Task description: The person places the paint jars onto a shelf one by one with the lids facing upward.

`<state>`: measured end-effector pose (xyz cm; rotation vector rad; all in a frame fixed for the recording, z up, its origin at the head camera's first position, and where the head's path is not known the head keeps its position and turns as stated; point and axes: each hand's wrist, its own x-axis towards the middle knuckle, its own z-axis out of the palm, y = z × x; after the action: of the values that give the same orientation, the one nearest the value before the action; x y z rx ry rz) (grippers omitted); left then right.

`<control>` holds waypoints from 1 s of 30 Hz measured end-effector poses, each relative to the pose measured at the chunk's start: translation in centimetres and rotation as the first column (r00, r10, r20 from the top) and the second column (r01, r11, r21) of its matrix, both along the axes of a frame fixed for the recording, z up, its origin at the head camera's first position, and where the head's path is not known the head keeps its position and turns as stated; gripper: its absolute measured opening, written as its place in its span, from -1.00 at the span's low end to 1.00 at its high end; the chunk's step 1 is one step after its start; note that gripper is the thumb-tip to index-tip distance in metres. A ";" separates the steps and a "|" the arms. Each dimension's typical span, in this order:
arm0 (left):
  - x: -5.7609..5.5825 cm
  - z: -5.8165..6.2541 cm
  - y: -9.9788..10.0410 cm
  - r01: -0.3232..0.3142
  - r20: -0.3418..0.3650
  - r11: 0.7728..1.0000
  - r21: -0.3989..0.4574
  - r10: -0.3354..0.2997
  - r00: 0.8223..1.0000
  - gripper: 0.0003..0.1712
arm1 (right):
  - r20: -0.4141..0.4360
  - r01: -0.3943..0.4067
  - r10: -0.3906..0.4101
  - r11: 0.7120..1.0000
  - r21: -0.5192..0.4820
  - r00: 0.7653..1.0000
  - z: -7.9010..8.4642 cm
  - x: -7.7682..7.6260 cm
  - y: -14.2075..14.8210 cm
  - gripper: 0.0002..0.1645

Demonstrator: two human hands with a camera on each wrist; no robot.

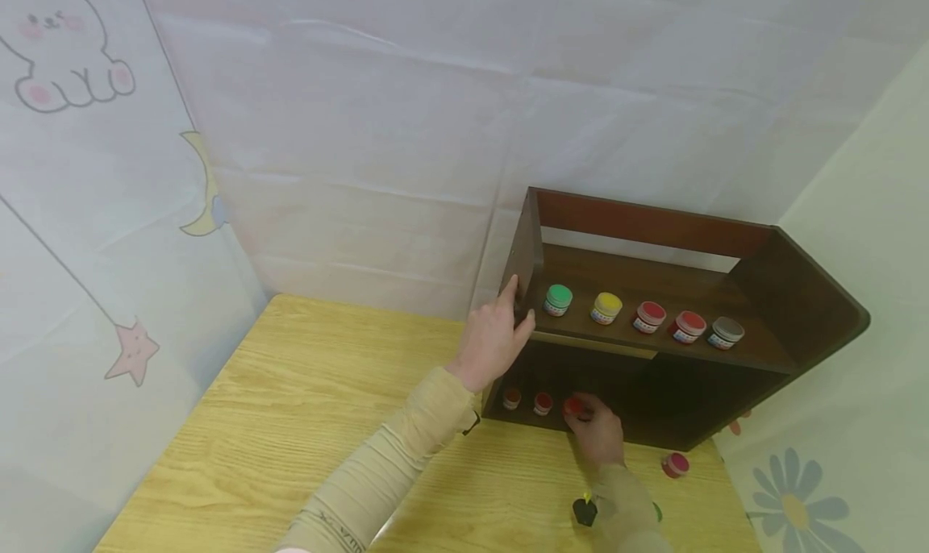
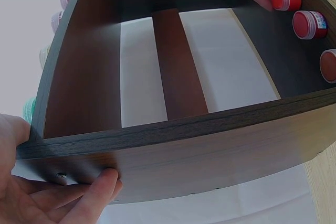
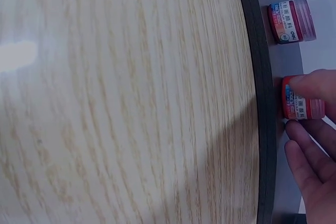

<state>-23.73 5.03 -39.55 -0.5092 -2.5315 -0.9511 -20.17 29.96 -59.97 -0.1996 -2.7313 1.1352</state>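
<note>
A dark brown two-tier shelf [image 1: 813, 299] stands on the wooden table. My left hand [image 1: 488, 342] grips the edge of its left side panel [image 2: 220, 145], with fingers on the outer face. Down at the lower tier, my right hand [image 1: 601, 434] holds a bright red paint jar [image 3: 300, 103] between thumb and fingers, at the front edge of the board. Left of that jar stand a dark red paint jar [image 1: 543, 404] and a brownish paint jar [image 1: 511, 398]. In the left wrist view, the right hand's fingers touch the bright red jar's side.
Along the upper tier stand a green jar [image 1: 558, 300], a yellow jar [image 1: 606, 308], two red jars and a grey-lidded jar [image 1: 726, 333]. A magenta-lidded jar [image 1: 676, 465] is on the table at right. Near the right forearm lies a small black object [image 1: 585, 511]. A wall sheet hangs behind.
</note>
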 end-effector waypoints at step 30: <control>-0.1 -0.2 0.0 0.002 -0.034 1.000 -0.004 -0.002 0.999 -0.25 | 0.013 0.062 -0.062 0.997 -0.041 0.998 -0.3 0.2 -0.3 -0.38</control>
<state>-23.83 5.00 -39.70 -0.5245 -2.5037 -0.9307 -19.98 29.63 -60.23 -0.2952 -2.6930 1.1778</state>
